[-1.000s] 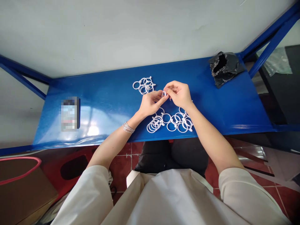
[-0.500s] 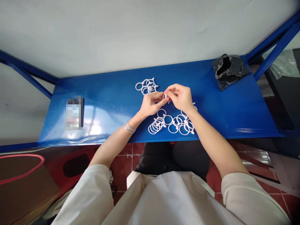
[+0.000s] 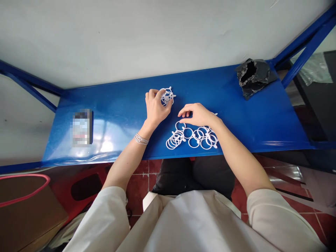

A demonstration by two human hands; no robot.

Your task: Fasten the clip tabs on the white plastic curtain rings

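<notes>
My left hand (image 3: 156,106) is over the far group of white plastic rings (image 3: 168,93). Its thumb and fingers are spread around the rings, touching or almost touching them, and part of the group is hidden beneath. Closer to me, my right hand (image 3: 196,114) hovers at the back of a larger group of white rings (image 3: 194,140). The right fingers are loosely bent, the thumb is apart from them, and nothing shows between them. The thumb's tip is near the rearmost ring (image 3: 176,126). Each ring carries a small tab, and many overlap.
Both groups lie on a blue tabletop (image 3: 120,101). A phone-like object (image 3: 82,127), blurred out, lies at the left. A torn black plastic bag (image 3: 258,78) is at the back right. Blue frame bars (image 3: 301,52) rise at both ends, with a pale wall behind.
My hands were together, pinching a white ring. They have parted: the left moved left to the far group, while the right dropped toward the near group and opened.
</notes>
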